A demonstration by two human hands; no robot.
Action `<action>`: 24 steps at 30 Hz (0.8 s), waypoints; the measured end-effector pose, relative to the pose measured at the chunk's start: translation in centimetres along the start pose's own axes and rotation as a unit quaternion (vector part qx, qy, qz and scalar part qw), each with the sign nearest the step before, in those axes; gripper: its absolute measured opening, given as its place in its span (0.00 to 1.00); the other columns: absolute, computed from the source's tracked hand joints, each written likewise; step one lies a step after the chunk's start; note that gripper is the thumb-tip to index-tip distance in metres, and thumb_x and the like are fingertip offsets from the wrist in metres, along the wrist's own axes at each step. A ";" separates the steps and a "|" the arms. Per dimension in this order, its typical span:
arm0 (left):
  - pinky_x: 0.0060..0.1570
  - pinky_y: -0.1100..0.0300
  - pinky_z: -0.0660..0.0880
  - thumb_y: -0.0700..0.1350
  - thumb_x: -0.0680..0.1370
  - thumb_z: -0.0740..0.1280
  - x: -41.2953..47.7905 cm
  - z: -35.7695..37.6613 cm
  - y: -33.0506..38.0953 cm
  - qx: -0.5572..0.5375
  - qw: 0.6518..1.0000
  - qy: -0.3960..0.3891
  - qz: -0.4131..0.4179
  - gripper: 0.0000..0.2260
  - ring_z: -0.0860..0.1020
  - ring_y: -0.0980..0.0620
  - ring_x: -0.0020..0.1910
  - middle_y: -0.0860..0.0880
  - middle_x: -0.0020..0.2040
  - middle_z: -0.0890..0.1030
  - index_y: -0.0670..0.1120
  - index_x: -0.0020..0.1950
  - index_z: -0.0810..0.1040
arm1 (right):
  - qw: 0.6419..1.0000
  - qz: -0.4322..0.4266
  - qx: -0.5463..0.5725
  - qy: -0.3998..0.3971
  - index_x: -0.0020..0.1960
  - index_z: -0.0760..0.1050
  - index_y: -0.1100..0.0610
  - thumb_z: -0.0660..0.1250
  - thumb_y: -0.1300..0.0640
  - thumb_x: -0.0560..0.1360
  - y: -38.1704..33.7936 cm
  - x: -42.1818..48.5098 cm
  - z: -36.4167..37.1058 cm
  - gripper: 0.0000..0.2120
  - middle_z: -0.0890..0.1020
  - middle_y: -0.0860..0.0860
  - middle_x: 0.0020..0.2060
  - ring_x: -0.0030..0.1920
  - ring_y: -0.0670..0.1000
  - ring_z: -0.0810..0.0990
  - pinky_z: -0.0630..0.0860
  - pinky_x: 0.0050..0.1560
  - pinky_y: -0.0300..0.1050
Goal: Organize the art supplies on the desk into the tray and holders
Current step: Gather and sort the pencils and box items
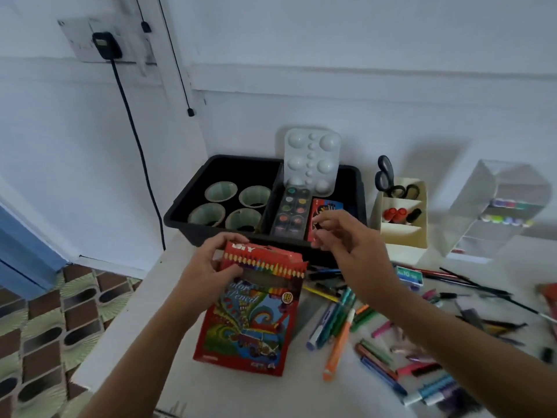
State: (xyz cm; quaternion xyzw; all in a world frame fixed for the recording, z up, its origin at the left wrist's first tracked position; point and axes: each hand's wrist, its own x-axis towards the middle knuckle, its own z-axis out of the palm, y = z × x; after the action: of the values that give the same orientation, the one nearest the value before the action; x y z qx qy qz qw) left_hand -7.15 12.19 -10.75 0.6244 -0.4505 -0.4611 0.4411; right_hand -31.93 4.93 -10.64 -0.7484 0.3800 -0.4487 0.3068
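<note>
My left hand grips the top left of a red colour pencil box, held upright over the desk's left part. My right hand hovers just right of the box top, in front of the black tray, fingers loosely curled and holding nothing I can make out. The tray holds several paper cups, a watercolour set, a small red box and a white palette leaning upright.
Loose markers and pens lie scattered over the white desk to the right. A cream holder with scissors and a clear acrylic organizer stand at the back right. The desk's left edge drops to a tiled floor.
</note>
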 end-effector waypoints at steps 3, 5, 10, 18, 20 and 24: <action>0.49 0.42 0.83 0.33 0.78 0.68 0.0 2.1 -0.1 -0.012 0.999 0.018 -0.026 0.15 0.86 0.44 0.48 0.44 0.51 0.85 0.50 0.60 0.78 | 0.990 -0.037 -0.096 -0.094 0.61 0.76 0.49 0.60 0.55 0.84 -0.2 -0.1 -1.8 0.09 0.79 0.42 0.46 0.44 0.46 0.80 0.79 0.45 0.45; 0.51 0.42 0.83 0.33 0.77 0.69 -0.2 3.2 0.2 -0.024 0.999 0.021 -0.038 0.16 0.86 0.46 0.47 0.47 0.48 0.85 0.51 0.59 0.79 | 0.974 -0.044 -0.146 -0.165 0.63 0.78 0.50 0.59 0.59 0.84 0.3 0.0 -2.7 0.13 0.79 0.46 0.50 0.48 0.47 0.78 0.78 0.48 0.49; 0.54 0.44 0.81 0.33 0.79 0.66 -1.3 4.8 0.7 -0.008 0.997 -0.036 -0.067 0.16 0.86 0.47 0.49 0.47 0.49 0.86 0.54 0.58 0.80 | 0.943 -0.081 -0.216 -0.241 0.65 0.79 0.57 0.60 0.68 0.80 0.7 0.7 -4.2 0.17 0.79 0.51 0.55 0.54 0.51 0.77 0.76 0.55 0.47; 0.53 0.40 0.81 0.48 0.75 0.74 -2.8 6.7 0.7 -0.060 0.994 -0.082 -0.036 0.15 0.85 0.40 0.55 0.44 0.58 0.84 0.52 0.61 0.78 | 0.900 -0.156 -0.175 -0.368 0.54 0.84 0.58 0.69 0.67 0.75 -0.2 2.4 -5.0 0.10 0.84 0.50 0.50 0.51 0.48 0.80 0.76 0.55 0.43; 0.49 0.43 0.83 0.47 0.73 0.74 -3.1 7.5 0.6 -0.045 0.998 -0.049 -0.009 0.17 0.85 0.42 0.53 0.44 0.58 0.83 0.53 0.60 0.77 | 0.897 -0.149 -0.163 -0.382 0.53 0.84 0.58 0.73 0.66 0.73 0.0 3.1 -5.2 0.10 0.84 0.49 0.48 0.48 0.45 0.81 0.77 0.52 0.40; 0.48 0.40 0.83 0.44 0.72 0.76 -3.3 8.1 -0.2 -0.088 0.996 0.007 0.001 0.24 0.86 0.42 0.51 0.44 0.58 0.82 0.56 0.64 0.72 | 0.896 -0.150 -0.156 -0.389 0.48 0.86 0.59 0.75 0.66 0.72 0.7 3.7 -5.5 0.06 0.82 0.49 0.50 0.48 0.43 0.79 0.76 0.50 0.34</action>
State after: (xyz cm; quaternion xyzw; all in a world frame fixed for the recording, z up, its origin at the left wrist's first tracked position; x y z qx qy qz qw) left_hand -15.59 14.29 -11.89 0.5864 -0.4057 -0.4937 0.4978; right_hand -35.98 0.80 -7.35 -0.9496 0.1791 -0.0976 0.2380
